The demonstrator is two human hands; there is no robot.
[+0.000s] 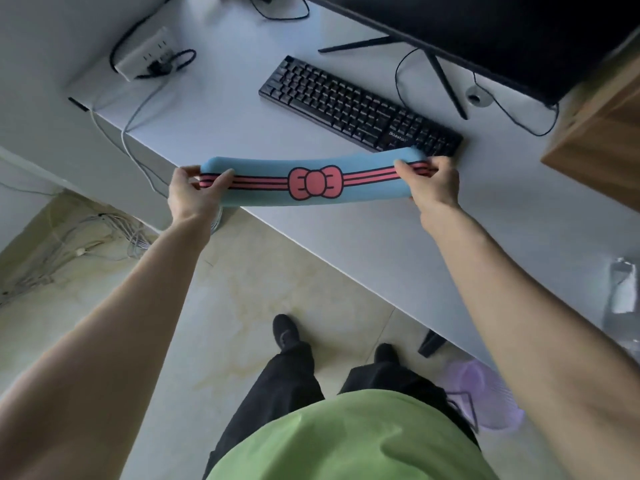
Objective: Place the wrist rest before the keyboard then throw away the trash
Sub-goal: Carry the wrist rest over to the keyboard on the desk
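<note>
A long blue wrist rest (263, 168) with pink stripes and a pink bow hangs above the desk's front edge, held at both ends. My left hand (192, 195) grips its left end and my right hand (433, 183) grips its right end. The black keyboard (356, 105) lies on the white desk (221, 98) just beyond the rest, angled from upper left to lower right. A crumpled clear plastic wrapper (623, 292) lies on the desk at the far right. Below the desk stands a purple bin (485, 400), partly hidden by my right forearm.
A black monitor (502, 32) on thin legs stands behind the keyboard. A white power strip (145, 55) with cables sits at the back left. A wooden box (602, 133) is at the right. Loose cables lie on the floor at the left.
</note>
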